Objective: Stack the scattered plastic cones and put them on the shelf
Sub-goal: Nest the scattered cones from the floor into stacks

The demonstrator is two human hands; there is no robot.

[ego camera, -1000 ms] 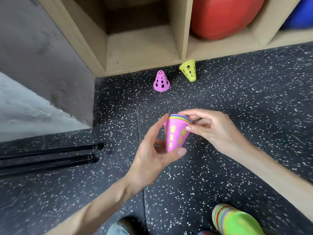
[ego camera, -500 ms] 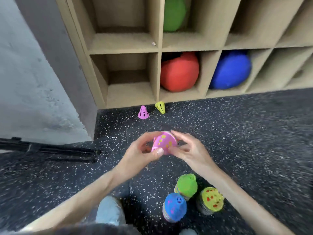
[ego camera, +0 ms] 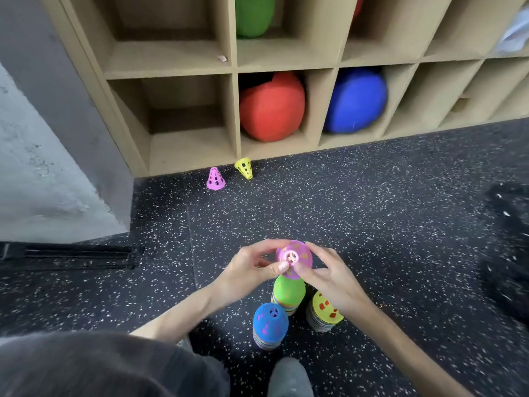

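A pink stack of cones (ego camera: 297,255) is held tip-up between both hands, above the floor. My left hand (ego camera: 252,267) pinches it from the left and my right hand (ego camera: 326,270) from the right, thumbs meeting near its tip. Below stand three more stacks: a green-topped stack (ego camera: 287,292), a blue-topped stack (ego camera: 270,323) and a yellow-topped stack (ego camera: 323,310). A single pink cone (ego camera: 215,179) stands upright near the wooden shelf (ego camera: 234,67), and a yellow cone (ego camera: 244,168) lies tipped beside it.
The shelf's cubbies hold a red ball (ego camera: 272,107), a blue ball (ego camera: 355,100) and a green ball (ego camera: 252,14); the lower-left cubby (ego camera: 186,133) holds nothing. Black poles (ego camera: 71,253) lie on the floor at left. A dark blurred object (ego camera: 506,247) sits at right. My knees fill the bottom edge.
The view has pulled back and up from the floor. The pink stack has turned from lying sideways to tip-up, and has come over the three standing stacks.
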